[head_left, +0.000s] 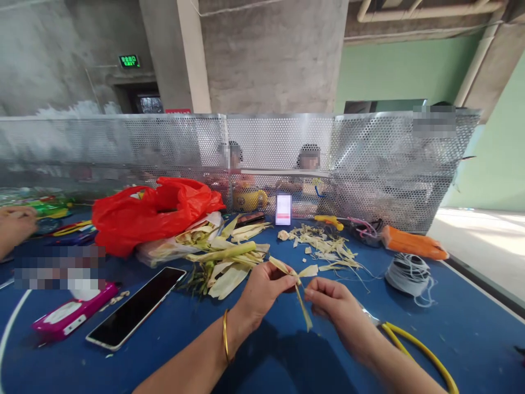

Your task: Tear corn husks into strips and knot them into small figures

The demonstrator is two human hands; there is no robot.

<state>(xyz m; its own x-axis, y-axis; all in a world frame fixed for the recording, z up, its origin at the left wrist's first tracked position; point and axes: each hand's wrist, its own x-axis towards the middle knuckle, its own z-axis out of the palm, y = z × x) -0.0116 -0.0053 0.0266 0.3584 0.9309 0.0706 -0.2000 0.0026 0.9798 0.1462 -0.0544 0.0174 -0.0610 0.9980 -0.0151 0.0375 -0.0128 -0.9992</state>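
My left hand [268, 287], with a gold bangle at the wrist, pinches a small bundle of pale corn husk strips [303, 306] over the blue table. One strip hangs down and others stick out to the upper left and the right. Just right of the bundle, my right hand [331, 298] is closed, thumb against fingers. Whatever it pinches is too fine to make out, possibly a thread. Under my right forearm lie scissors with yellow handles [426, 336]. Past my left hand is a pile of corn husks [229, 268].
A red plastic bag [151, 216], black phone [137, 309] and magenta device [76, 314] lie left. Husk scraps [328, 243], a spool of pale string [410, 276] and an orange bundle [414, 243] are right. A perforated metal screen [283, 137] stands behind; another person's hand [16, 227] shows far left.
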